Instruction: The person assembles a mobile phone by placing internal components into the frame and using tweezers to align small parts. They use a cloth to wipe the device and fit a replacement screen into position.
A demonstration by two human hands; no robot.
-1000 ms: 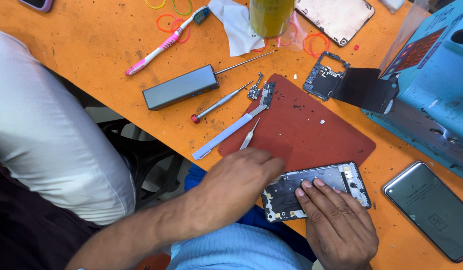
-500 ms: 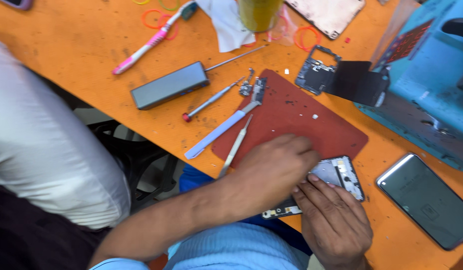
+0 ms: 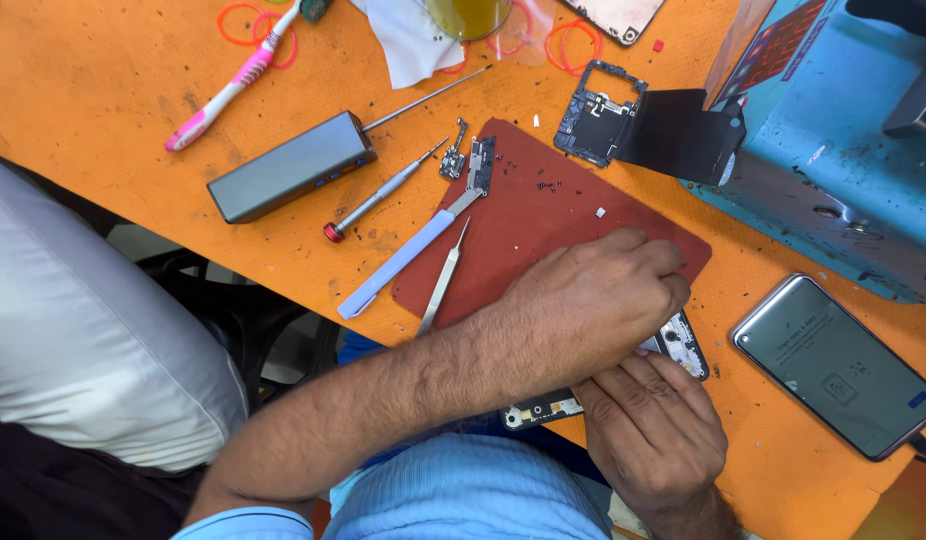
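Both hands clamped on opened grey phone chassis [image 3: 683, 345] at near table edge: left hand [image 3: 593, 300] curled over top, fingertips pressing down; right hand [image 3: 658, 440] pinning near edge, fingers flat. Keep chassis flat, pressure even. Steel tweezers [image 3: 443, 280] left on dark red rubber mat [image 3: 543, 220]; intact black smartphone [image 3: 833, 365] right.

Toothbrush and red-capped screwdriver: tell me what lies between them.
In the head view, a grey box lies between the toothbrush and the screwdriver.
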